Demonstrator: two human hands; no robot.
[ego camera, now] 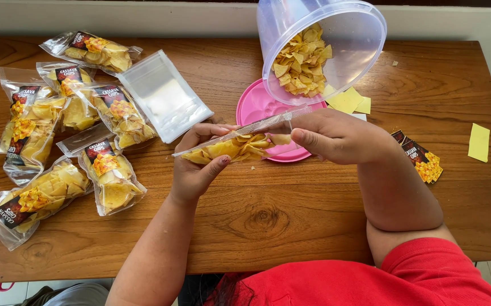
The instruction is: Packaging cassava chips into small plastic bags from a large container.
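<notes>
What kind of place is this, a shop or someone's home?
Probably a small home packing spot rather than a shop. Both hands, left hand and right hand, hold a clear bag of chips over a wooden table, with filled bags piled alongside and a big plastic tub of loose chips.

Looks like a home snack-packing setup, small scale: wooden worktop (291, 226) against a plain wall, filled chip pouches (47, 141) piled at one side, stack of empty clear zip bags (163, 93), big clear plastic tub of chips (319, 48) tilted over a pink plate (257, 105), loose label cards (421, 158) & yellow paper slips (479, 141) — hand work, no machinery
</notes>
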